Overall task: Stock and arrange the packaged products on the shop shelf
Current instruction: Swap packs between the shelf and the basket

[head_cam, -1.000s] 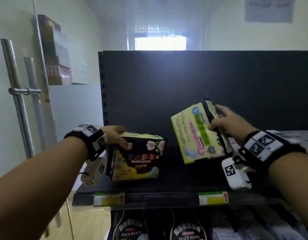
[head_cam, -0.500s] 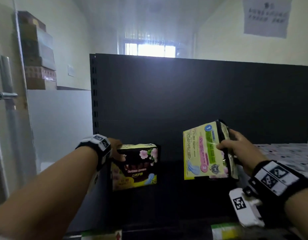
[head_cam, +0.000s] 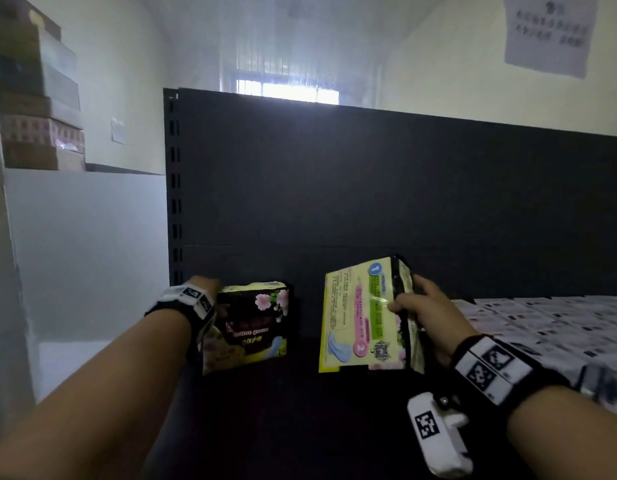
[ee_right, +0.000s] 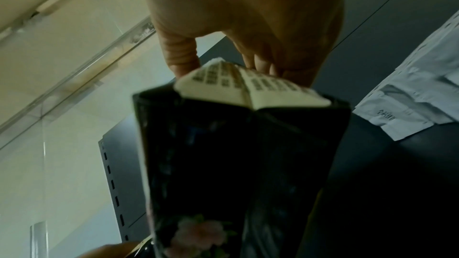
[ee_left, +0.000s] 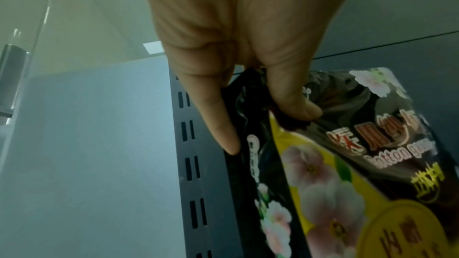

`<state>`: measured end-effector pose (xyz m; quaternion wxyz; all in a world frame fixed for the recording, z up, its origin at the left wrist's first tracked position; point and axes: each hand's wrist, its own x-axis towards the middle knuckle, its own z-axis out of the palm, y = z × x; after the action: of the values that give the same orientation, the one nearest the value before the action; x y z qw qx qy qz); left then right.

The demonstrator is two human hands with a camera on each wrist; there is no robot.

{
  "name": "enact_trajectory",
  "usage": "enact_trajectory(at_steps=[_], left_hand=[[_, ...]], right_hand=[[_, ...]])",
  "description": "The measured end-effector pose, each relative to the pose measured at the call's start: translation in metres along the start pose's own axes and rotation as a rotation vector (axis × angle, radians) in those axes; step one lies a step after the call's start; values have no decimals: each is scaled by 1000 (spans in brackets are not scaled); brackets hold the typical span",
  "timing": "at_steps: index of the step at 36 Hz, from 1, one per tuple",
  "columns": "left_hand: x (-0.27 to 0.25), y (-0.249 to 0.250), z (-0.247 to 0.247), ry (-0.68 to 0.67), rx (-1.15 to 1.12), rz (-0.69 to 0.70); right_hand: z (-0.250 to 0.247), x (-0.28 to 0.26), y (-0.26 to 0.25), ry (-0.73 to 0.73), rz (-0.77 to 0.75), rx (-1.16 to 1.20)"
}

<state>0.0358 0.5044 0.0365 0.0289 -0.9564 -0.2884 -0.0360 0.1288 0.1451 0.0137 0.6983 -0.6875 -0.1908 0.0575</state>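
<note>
A black and yellow flowered pack [head_cam: 249, 327] [ee_left: 347, 164] stands upright on the dark shelf [head_cam: 300, 410] near its left back corner. My left hand [head_cam: 210, 289] [ee_left: 248, 115] grips its left end, thumb on the front face and fingers behind. A second pack [head_cam: 362, 317], pale yellow back face toward me, is held upright to the right. My right hand [head_cam: 417, 306] [ee_right: 223, 70] grips its right end; the right wrist view shows its black side [ee_right: 236, 164]. Whether this pack touches the shelf is unclear.
The shelf's dark back panel [head_cam: 369, 185] rises behind both packs, with a slotted upright [head_cam: 174, 202] at its left edge. White printed packets [head_cam: 542, 327] cover the shelf to the right. Stacked boxes [head_cam: 36, 98] sit high on the left beside a white panel.
Both packs have gone deeper onto the shelf toward the back panel. The yellow pack has been turned from tilted to upright. My head view has lifted, hiding the shelf's front edge.
</note>
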Motion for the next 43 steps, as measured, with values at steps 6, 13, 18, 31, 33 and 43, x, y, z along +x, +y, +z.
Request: enact_trajectory(at_steps=[6,13,18,31,33,43], left_hand=[[2,-5,13,111,17,55],[-29,1,7,274,-119,62],[-81,25,-30,197,-869,308],[-141,30,-64,278,-1032,410],[-150,33,-66,600,-651,466],[-162,31,-59,1470,279,898]], right_hand=[[22,1,-4,-33,8,-14],[33,-11,-18,-102,-17,74],[47,-22,-39,-193,-84,220],[70,-33,-59,-427,70,401],[63,-31,-58,-466,126,418],[59,-30,-65,-600,50,504]])
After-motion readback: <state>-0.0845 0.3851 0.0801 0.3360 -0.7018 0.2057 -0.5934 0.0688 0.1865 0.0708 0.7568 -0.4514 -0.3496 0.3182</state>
